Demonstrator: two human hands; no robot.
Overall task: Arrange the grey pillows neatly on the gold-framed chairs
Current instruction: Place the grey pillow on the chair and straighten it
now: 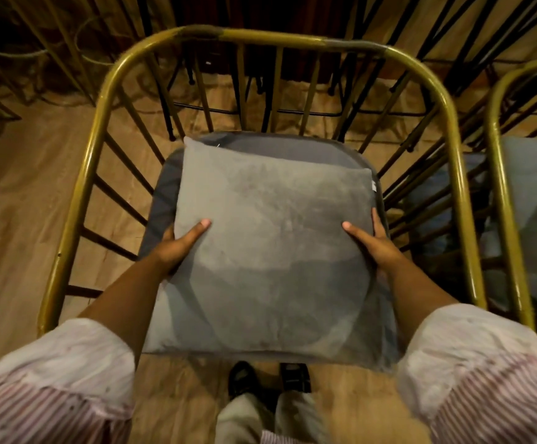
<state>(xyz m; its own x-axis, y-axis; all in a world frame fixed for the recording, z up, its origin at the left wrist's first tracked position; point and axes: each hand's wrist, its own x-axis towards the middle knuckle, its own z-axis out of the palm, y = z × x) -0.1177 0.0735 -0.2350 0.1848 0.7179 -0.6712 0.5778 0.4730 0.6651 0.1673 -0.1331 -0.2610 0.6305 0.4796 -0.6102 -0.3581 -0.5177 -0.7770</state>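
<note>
A square grey pillow [270, 251] lies flat over the dark seat pad [293, 149] of a gold-framed chair [100, 129] right in front of me. My left hand [180, 243] grips the pillow's left edge, thumb on top and fingers underneath. My right hand [373, 241] grips its right edge the same way. The pillow covers most of the seat, and its near edge overhangs the seat's front. A small white tag shows at its far right corner.
A second gold-framed chair [501, 174] stands close on the right with another grey pillow [530, 203] on it. Dark metal chair legs [293, 91] crowd the space behind. The floor [20, 203] is covered in tan sheeting. My feet [270, 376] stand just before the chair.
</note>
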